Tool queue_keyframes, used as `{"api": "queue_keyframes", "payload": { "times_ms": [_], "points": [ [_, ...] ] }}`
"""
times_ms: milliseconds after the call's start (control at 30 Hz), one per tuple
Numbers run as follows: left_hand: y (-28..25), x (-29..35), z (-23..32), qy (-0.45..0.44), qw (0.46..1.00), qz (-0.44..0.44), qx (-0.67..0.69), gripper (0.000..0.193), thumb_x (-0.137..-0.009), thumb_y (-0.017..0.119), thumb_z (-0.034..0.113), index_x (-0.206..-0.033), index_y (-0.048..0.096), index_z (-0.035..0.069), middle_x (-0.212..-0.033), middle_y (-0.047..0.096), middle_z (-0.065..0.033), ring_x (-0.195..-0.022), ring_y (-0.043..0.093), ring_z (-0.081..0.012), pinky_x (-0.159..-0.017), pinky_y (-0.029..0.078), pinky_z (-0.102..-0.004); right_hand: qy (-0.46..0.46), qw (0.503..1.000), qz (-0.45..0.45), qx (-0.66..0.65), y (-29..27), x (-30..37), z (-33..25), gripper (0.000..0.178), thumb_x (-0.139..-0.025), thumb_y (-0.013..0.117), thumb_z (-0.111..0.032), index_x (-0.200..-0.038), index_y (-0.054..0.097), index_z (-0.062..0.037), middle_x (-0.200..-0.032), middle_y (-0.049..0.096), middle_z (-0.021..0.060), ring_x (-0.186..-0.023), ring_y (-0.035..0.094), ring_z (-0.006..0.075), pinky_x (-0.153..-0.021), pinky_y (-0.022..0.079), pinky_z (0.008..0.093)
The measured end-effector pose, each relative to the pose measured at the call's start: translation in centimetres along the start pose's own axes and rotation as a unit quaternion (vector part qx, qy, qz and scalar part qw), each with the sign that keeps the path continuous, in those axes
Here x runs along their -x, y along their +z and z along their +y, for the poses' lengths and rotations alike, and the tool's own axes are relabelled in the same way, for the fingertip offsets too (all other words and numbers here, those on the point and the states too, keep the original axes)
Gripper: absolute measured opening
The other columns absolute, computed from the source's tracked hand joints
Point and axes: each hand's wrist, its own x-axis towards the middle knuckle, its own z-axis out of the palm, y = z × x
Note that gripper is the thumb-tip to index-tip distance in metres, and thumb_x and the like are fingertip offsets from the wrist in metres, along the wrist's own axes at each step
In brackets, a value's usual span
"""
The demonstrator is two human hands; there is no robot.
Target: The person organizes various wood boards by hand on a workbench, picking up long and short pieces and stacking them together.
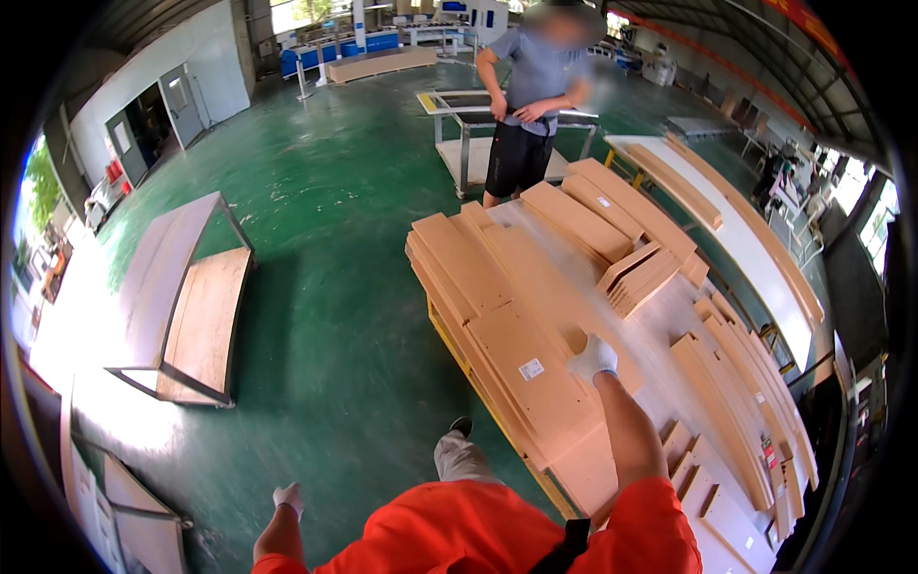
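While the board [540, 390] lies left of our right hand [595, 357], long axis running far-left to near-right, we can't tell if it's clamped

Right hand [597, 357], pale-gloved, sat right of frame centre, wrist bent, fingers toward left. Right forearm [632, 430], bare, slanted up-left from lower right. Left hand [288, 496], gloved, hung at lower left, well apart from right; finger curl unclear. Torso [449, 536] filled bottom centre.
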Motion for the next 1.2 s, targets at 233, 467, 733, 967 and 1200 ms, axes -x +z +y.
{"api": "queue_keyframes", "payload": {
  "times_ms": [233,467,733,967,1200],
  "points": [
    [22.3,3.7,24.2,0.185,0.953,-0.175,-0.167,0.012,-0.091,0.068,0.015,-0.096,0.067,0.004,-0.071,0.057,0.0006,-0.056,0.054,-0.0115,-0.049,0.040,-0.0288,0.017,0.998,-0.063,0.004,3.6,-9.9,1.4,0.072,-0.061,0.081,-0.027,-0.127,0.067,-0.0017,-0.113,0.074,0.0260,-0.108,0.072,0.0420,-0.093,0.058,0.0461],
    [40.3,-3.8,42.8,0.310,0.891,-0.279,-0.178,0.023,-0.100,0.069,0.017,-0.115,0.068,0.000,-0.092,0.067,-0.0068,-0.074,0.061,-0.0144,-0.064,0.051,-0.0294,0.042,0.998,-0.042,-0.028,8.3,-11.6,0.5,0.047,-0.066,0.085,-0.031,-0.104,0.071,-0.0074,-0.106,0.075,0.0220,-0.101,0.073,0.0409,-0.084,0.060,0.0503],
    [72.8,-4.2,66.9,0.642,0.652,-0.173,-0.364,0.054,-0.105,0.066,0.040,-0.126,0.065,-0.010,-0.120,0.072,-0.0170,-0.111,0.065,-0.0235,-0.103,0.050,-0.0381,0.144,0.989,-0.016,0.005,8.0,-12.2,-2.6,0.031,-0.077,0.074,-0.013,-0.108,0.072,-0.0064,-0.110,0.075,0.0166,-0.108,0.072,0.0343,-0.092,0.054,0.0462],
    [84.8,-4.7,67.5,0.424,0.680,-0.453,-0.391,0.054,-0.107,0.060,0.045,-0.127,0.066,-0.004,-0.118,0.071,-0.0106,-0.106,0.066,-0.0199,-0.094,0.054,-0.0360,0.193,0.980,-0.038,-0.006,7.8,-10.8,-4.5,0.031,-0.079,0.073,-0.012,-0.109,0.071,-0.0049,-0.111,0.074,0.0178,-0.109,0.071,0.0355,-0.092,0.054,0.0461],
    [84.1,-4.9,67.7,0.405,0.697,-0.455,-0.379,0.049,-0.106,0.063,0.042,-0.126,0.068,-0.002,-0.114,0.072,-0.0089,-0.100,0.067,-0.0177,-0.088,0.055,-0.0344,0.189,0.979,-0.077,-0.009,7.1,-11.4,-4.2,0.028,-0.080,0.071,-0.011,-0.108,0.069,-0.0053,-0.110,0.073,0.0172,-0.108,0.072,0.0350,-0.089,0.055,0.0460]
  ]
}}
